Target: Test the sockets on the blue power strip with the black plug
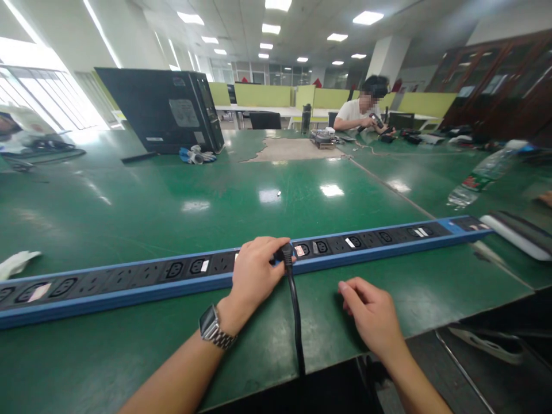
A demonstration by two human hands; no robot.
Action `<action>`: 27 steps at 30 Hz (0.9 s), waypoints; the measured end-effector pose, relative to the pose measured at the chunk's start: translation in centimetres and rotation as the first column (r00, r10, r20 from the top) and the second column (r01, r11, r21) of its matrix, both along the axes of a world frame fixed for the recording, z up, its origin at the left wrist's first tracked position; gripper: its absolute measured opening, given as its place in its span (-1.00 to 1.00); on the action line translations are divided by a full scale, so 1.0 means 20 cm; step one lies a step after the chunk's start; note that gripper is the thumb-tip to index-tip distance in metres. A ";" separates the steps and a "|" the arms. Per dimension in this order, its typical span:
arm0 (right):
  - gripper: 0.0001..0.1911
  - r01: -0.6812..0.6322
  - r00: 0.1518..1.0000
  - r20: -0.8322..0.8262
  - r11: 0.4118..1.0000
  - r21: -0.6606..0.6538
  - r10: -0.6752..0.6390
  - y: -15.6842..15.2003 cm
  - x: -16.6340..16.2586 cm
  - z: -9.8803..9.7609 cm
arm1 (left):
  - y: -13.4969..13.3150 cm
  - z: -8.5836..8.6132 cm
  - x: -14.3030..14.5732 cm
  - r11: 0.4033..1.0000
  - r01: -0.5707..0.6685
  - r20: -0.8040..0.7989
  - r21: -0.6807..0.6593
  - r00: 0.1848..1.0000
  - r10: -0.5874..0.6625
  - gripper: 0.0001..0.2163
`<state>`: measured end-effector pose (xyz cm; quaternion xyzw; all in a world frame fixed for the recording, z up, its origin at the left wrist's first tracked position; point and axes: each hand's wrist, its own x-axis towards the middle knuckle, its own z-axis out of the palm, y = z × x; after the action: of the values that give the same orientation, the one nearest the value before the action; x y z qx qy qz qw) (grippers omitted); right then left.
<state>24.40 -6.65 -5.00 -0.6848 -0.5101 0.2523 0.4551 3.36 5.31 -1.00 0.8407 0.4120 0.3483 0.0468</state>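
Observation:
A long blue power strip (254, 270) with black sockets lies across the green table, and small white labels stick to several of its outlets. Near the strip's middle, my left hand (257, 267) grips a black power plug (285, 252) at one of the sockets; how deep it sits I cannot tell. From the plug a black cable (297, 322) runs down over the table's near edge. My right hand (370, 310) hovers in front of the strip to the right, fingers curled and thumb against them, with nothing visible in it.
A black computer case (159, 109) stands at the back left beside blue-and-white gloves (197, 154). A plastic bottle (483, 175) is at the right. Across the table sits a person (356, 112) holding a dark tool. A white cloth-like piece (19, 263) lies at the left.

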 end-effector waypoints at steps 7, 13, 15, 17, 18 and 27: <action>-0.42 -0.250 0.896 -0.400 0.963 -0.102 0.190 0.21 -0.28 0.19 | -0.01 -0.04 0.00 0.983 0.037 0.292 0.181 0.952 -0.090 -0.71; -0.53 -0.226 0.785 -0.596 0.974 -0.026 0.167 0.27 -0.30 0.34 | -0.01 -0.03 -0.04 0.956 0.181 0.148 0.231 0.965 -0.218 -0.46; -0.57 -0.148 0.750 -0.657 0.987 -0.062 0.072 0.25 -0.15 0.35 | -0.02 -0.04 -0.04 0.962 0.188 0.119 0.198 0.970 -0.214 -0.42; -0.62 -0.091 0.711 -0.702 0.983 -0.158 -0.047 0.24 0.01 0.35 | -0.02 -0.04 -0.02 0.975 0.157 0.071 0.159 0.983 -0.170 -0.43; -0.62 -0.080 0.682 -0.725 0.975 -0.208 -0.099 0.25 0.08 0.35 | -0.03 -0.04 -0.02 0.980 0.142 0.035 0.142 0.988 -0.148 -0.46; -0.59 -0.104 0.660 -0.740 0.960 -0.258 -0.127 0.32 0.13 0.31 | -0.04 -0.03 0.00 0.991 0.107 -0.063 0.085 0.993 -0.102 -0.66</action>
<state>26.97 -0.24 1.18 -0.5797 -0.2318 0.5780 0.5254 3.27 4.54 -1.57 0.8722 0.3529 0.3385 0.0155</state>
